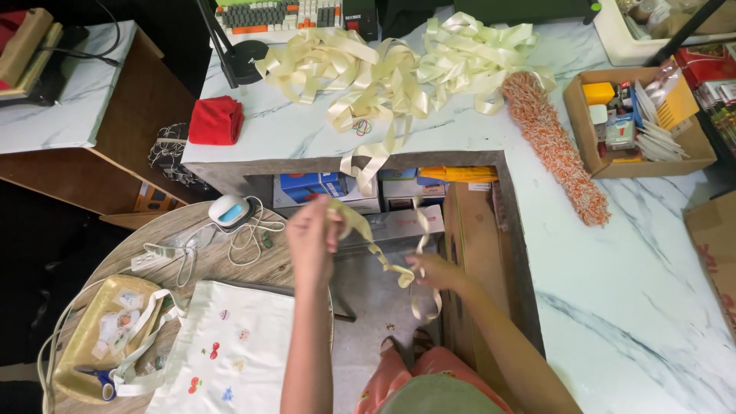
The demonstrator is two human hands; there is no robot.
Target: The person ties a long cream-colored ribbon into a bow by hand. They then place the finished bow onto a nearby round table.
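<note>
surface: white marble-pattern desk, L-shaped, wraps around a cut-out where the person sits; grey edge band along the cut-out.
room: dark floor at left, second marble-top side table upper left, round wooden table lower left.
ribbon: long cream satin ribbon strip hangs off the desk edge into the cut-out, runs between both hands, twisted mid-span, tail looping below the right hand.
ribbon pile: loose heap of cream ribbon on the desk top, feeding the hanging strip.
left hand: raised, grip closed, pinching the ribbon's upper part.
right hand: lower, grip narrow, fingers closed on the ribbon near the twist.
desk clutter: red folded cloth near left edge; orange-white fuzzy roll lying diagonal; open cardboard box of small packets at right; keyboard at top.
round table: white embroidered tote bag, gold pouch, white charger with cables.
edges: ribbon drapes over the inner desk edge; storage boxes sit under it.
open room: bare desk stretch right of the right arm; hands work in free air over the cut-out.
</note>
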